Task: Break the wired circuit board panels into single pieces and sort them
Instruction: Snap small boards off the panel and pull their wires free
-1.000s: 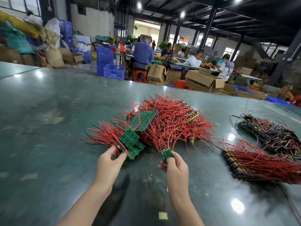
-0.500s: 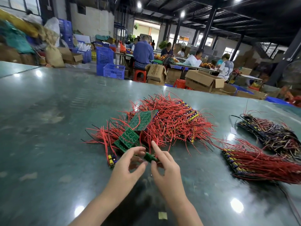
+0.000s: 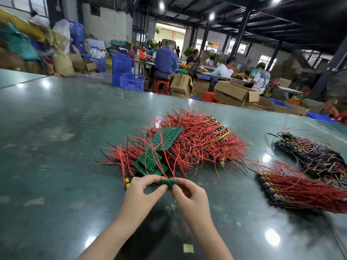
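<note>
A small green board strip (image 3: 169, 182) sits at lower centre of the frame, raised just above the table (image 3: 56, 147), with its long axis running left to right across the view and its green face toward the camera. Thin red wires (image 3: 173, 168) rise from its upper edge toward the pile behind. The left hand (image 3: 144, 192) pinches the strip's left end between thumb and curled fingers; the right hand (image 3: 189, 192) pinches its right end the same way, so both thumbs lie along the lower edge, nearly touching. Immediately behind the hands, loose green panels (image 3: 150, 162) lie overlapped and tilted, with a larger green panel (image 3: 166, 137) propped at an angle above them. These rest against a large heap of red-wired boards (image 3: 202, 141) at frame centre, whose wires spread toward the hands and partly cover the panels. A yellow-capped component cluster (image 3: 127, 182) lies just left of the left hand. At right centre, a flat row of red-wired boards (image 3: 300, 190) lies well apart from the hands, and above it, at the right edge, a darker bundle (image 3: 315, 156) with black and mixed wires. A small pale square scrap (image 3: 188, 248) lies on the table at the bottom edge between the forearms. In the upper frame, beyond the table, seated people work among cardboard boxes (image 3: 234, 92) and blue crates (image 3: 129, 79).
</note>
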A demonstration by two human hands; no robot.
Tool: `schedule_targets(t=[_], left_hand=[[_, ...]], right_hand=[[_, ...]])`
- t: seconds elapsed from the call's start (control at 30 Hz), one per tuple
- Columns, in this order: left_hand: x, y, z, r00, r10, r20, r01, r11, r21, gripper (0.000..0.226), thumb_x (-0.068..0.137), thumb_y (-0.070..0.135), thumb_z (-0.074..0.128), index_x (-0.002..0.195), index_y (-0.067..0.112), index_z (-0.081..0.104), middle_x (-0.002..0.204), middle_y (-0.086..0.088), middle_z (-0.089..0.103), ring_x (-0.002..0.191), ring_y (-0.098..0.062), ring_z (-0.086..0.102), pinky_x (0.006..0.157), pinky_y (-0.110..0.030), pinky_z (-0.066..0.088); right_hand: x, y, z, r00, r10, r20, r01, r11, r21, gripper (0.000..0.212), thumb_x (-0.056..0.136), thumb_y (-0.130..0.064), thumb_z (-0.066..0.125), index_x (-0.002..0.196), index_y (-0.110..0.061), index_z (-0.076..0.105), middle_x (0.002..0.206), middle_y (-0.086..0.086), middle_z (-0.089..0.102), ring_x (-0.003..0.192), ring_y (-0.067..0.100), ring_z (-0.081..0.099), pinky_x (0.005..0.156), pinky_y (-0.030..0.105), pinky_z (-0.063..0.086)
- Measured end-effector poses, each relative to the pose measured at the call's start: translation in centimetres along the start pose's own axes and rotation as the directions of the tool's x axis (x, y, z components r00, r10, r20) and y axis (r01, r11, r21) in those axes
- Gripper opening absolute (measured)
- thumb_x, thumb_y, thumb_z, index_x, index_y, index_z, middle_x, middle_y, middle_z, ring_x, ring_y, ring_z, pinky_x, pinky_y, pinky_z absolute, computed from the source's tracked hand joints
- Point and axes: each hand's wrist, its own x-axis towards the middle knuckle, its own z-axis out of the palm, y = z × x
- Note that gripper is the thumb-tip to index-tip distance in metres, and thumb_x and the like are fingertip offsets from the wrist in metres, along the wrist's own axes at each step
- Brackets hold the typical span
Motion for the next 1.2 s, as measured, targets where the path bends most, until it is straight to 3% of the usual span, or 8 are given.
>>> schedule_targets(t=[0.07,0.3,0.4,0.53,0.67,0.77,0.93,1.2], left_hand=[[-0.1,0.0,0.0,0.999,-0.036,0.008,0.036,0.999,-0.018,0.031,0.077,0.016,0.076,0.082,0.044,0.067,0.087,0.008,0.065,0.088,0.013,0.048,0.075,-0.006,0.034],[-0.1,0.0,0.0,1.000,-0.022,-0.010,0.022,0.998,0.061,0.041,0.073,0.014,0.080,0.083,0.049,0.061,0.091,0.002,0.054,0.089,0.013,0.051,0.078,0.002,0.033],[-0.2,-0.1,-0.1,1.000,-0.020,-0.007,0.020,0.998,0.056,0.041,0.073,0.013,0.080,0.087,0.048,0.063,0.093,0.000,0.054,0.091,0.004,0.055,0.081,-0.001,0.035],[0.1,-0.3,-0.3,0.997,-0.072,0.035,0.074,0.995,-0.063,0.032,0.075,0.010,0.077,0.094,0.035,0.072,0.092,0.003,0.067,0.087,-0.006,0.061,0.084,-0.018,0.044],[0.2,-0.1,-0.5,0.996,-0.053,0.071,0.058,0.996,-0.070,0.030,0.075,0.006,0.077,0.091,0.031,0.075,0.078,0.018,0.073,0.068,0.000,0.060,0.065,-0.013,0.046],[0.0,0.1,-0.4,0.998,-0.043,0.039,0.047,0.993,-0.108,0.037,0.076,0.001,0.075,0.086,0.037,0.072,0.081,0.015,0.074,0.074,-0.004,0.067,0.071,-0.017,0.053],[-0.6,0.5,-0.1,0.999,-0.040,0.002,0.039,0.982,-0.183,0.034,0.075,-0.004,0.074,0.087,0.029,0.074,0.079,0.015,0.074,0.072,0.002,0.066,0.072,-0.011,0.051],[-0.6,0.6,0.2,0.997,-0.036,-0.074,0.027,0.993,-0.116,0.021,0.075,0.004,0.076,0.091,0.017,0.077,0.078,0.004,0.075,0.074,-0.026,0.067,0.073,-0.032,0.054]], right_hand=[[0.0,0.0,-0.1,1.000,0.008,-0.015,-0.008,1.000,0.002,0.033,0.084,0.003,0.061,0.080,-0.028,0.070,0.071,-0.009,0.072,0.066,-0.002,0.063,0.068,0.015,0.048],[0.0,0.1,-0.2,0.995,-0.096,0.005,0.096,0.988,-0.123,0.021,0.083,0.005,0.064,0.096,-0.008,0.074,0.089,-0.001,0.069,0.081,-0.003,0.062,0.074,0.009,0.046],[-0.1,0.0,-0.2,0.989,-0.133,0.066,0.143,0.970,-0.194,0.025,0.084,0.004,0.062,0.101,-0.009,0.073,0.089,-0.002,0.068,0.080,-0.001,0.061,0.074,0.011,0.045],[-0.1,-0.1,-0.1,0.987,-0.148,0.066,0.158,0.965,-0.208,0.024,0.085,0.004,0.060,0.101,-0.009,0.073,0.087,0.000,0.067,0.077,0.001,0.060,0.073,0.013,0.045],[-0.1,-0.2,-0.3,0.985,-0.158,0.068,0.168,0.965,-0.201,0.024,0.084,0.006,0.061,0.099,-0.007,0.074,0.091,-0.002,0.069,0.082,0.002,0.062,0.080,0.016,0.048],[-0.2,-0.2,-0.3,0.984,-0.176,0.042,0.180,0.968,-0.175,0.021,0.082,0.005,0.064,0.096,-0.006,0.075,0.088,-0.004,0.070,0.082,-0.001,0.062,0.079,0.014,0.048],[-0.3,0.3,0.1,0.970,-0.235,-0.055,0.222,0.958,-0.180,0.023,0.079,0.007,0.068,0.092,-0.010,0.076,0.078,-0.014,0.067,0.072,-0.004,0.061,0.070,0.012,0.046],[-0.7,0.6,1.2,0.957,-0.250,-0.144,0.217,0.953,-0.213,0.019,0.078,0.004,0.070,0.093,-0.008,0.076,0.078,-0.015,0.065,0.074,-0.010,0.060,0.071,0.004,0.042]])
